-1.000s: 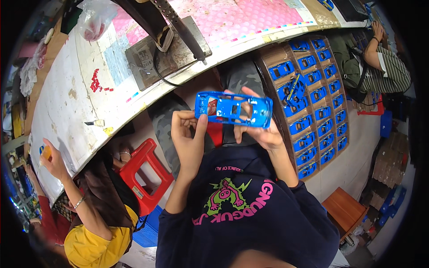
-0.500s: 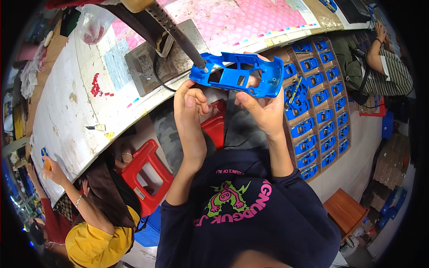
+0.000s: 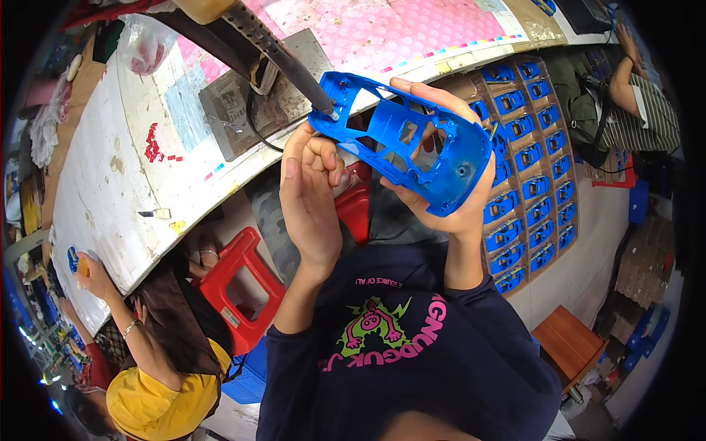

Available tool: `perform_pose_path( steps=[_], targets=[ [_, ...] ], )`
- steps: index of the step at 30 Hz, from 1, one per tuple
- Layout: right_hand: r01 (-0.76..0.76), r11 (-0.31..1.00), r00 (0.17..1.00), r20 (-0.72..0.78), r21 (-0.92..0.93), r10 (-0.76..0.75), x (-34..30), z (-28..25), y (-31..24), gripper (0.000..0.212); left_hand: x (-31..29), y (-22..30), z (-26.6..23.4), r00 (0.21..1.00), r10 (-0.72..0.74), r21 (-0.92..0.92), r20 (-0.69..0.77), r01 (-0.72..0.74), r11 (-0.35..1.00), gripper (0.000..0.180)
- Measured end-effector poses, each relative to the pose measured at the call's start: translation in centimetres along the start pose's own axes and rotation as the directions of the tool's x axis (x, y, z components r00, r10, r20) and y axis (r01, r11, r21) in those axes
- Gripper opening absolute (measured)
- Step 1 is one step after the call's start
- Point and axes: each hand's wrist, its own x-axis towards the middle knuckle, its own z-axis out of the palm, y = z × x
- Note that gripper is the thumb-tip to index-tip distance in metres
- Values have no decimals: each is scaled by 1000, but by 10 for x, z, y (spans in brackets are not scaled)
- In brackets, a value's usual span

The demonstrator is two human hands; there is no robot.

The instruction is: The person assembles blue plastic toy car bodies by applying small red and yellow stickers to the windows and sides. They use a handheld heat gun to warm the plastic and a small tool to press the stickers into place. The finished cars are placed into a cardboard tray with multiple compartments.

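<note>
A blue plastic toy car shell [image 3: 412,143] is held up in front of me with its hollow inner side facing me. My right hand [image 3: 460,209] cradles its right end from below, fingers wrapped over the top edge. My left hand [image 3: 309,184] pinches its left end. The metal tip of a dark rod-shaped tool [image 3: 283,62], which slants down from the upper left, touches the shell's left end.
The white workbench [image 3: 110,198] carries a pink mat [image 3: 397,29], a grey metal base plate [image 3: 235,110] and small red pieces [image 3: 154,143]. A cardboard tray of blue shells [image 3: 533,169] lies on the right. A red stool [image 3: 235,283] and a person in yellow [image 3: 147,382] are at lower left; another person [image 3: 636,95] sits at upper right.
Both hands have lifted the blue shell from chest height toward the bench and tilted it, bringing its left end against the tool tip.
</note>
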Motion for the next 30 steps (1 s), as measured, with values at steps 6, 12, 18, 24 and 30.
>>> perform_pose_path(
  steps=[6, 12, 18, 24, 30],
  targets=[
    [7, 1000, 1000, -12, -21, -7, -1, -2, -2, 67, 0, -1, 0, 1000, -5, 4, 27, 5, 1000, 56],
    [108, 992, 994, -11, -71, -109, 2, -3, 1, 65, -1, 1, 1, 1000, -18, 2, 23, 18, 1000, 56],
    [130, 990, 990, -42, -55, -133, 5, -2, -3, 57, -1, 0, 2, 1000, -28, -8, 7, 29, 1000, 56],
    [133, 988, 990, -47, -75, -136, 6, -2, -4, 55, -2, -1, -1, 999, -33, 7, 15, 33, 999, 55],
    [147, 986, 988, -42, -78, -150, 7, -2, -5, 54, -2, 1, 2, 1000, -23, -5, 14, 23, 1000, 54]
  ],
)
